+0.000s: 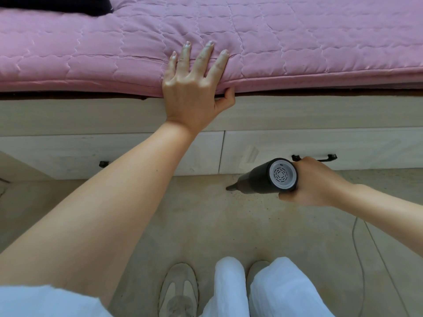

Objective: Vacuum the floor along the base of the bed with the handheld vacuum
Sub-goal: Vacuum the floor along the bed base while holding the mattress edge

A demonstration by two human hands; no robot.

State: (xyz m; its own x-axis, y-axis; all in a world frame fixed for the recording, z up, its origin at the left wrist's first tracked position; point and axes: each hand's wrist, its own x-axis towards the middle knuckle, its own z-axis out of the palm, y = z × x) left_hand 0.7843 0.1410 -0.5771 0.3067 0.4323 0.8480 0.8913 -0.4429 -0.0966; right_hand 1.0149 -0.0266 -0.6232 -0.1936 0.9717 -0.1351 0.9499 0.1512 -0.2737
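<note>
A person leans over the near edge of a bed (pixel 68 115), left hand (pixel 194 88) laid flat on the pink quilted cover (pixel 297 42) with 4 fingers spread across the top and the thumb hooked under the cover's hem. The right hand (pixel 313 181) curls round the rear of a dark handheld vacuum (pixel 263 177), its pale vented end cap facing the camera and its narrow nozzle (pixel 232 186) angled down to the floor (pixel 183 225), just in front of the bed's pale wooden base. The nozzle tip sits below the seam between 2 drawer fronts; the right drawer's black handle (pixel 325 157) shows partly behind the right hand. Fine dark specks lie on the floor beside the vacuum. A thin cord (pixel 361 259) trails across the floor at the right. At the bottom edge of the view are white trousers (pixel 274 294) and a grey shoe (pixel 178 291).
</note>
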